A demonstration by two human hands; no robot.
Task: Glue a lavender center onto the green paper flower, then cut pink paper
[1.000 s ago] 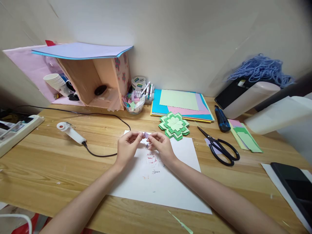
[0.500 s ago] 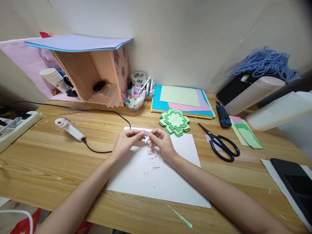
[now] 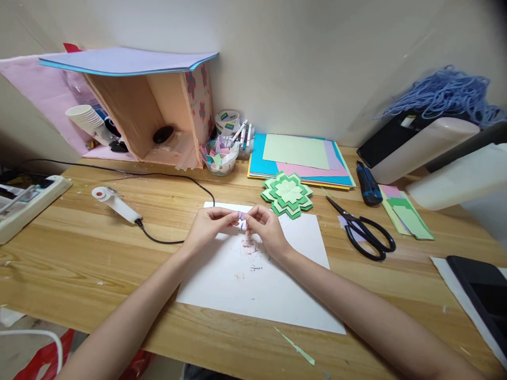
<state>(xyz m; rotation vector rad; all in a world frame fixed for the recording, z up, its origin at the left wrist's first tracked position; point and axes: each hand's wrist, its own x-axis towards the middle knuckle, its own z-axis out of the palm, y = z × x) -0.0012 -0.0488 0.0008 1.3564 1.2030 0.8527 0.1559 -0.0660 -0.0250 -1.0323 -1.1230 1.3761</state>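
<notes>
Between my two hands is a small piece of purple paper, pinched from both sides and largely covered by the fingertips. My left hand grips its left side with thumb and forefinger. From the right, my right hand pinches the other side. Both hands are above a white sheet of paper marked with smudges of red, blue and black. Just beyond my right hand lies a layered green paper flower, which overlaps the sheet's back edge.
Black-handled scissors, a blue utility knife and paper strips lie to the right. A white corded hot glue gun rests at left. Behind are a pink box, a scrap bowl and stacked coloured paper.
The view has shifted slightly, so the table items appear a little displaced. Both hands keep their pinch on the purple paper, with hardly any movement.
</notes>
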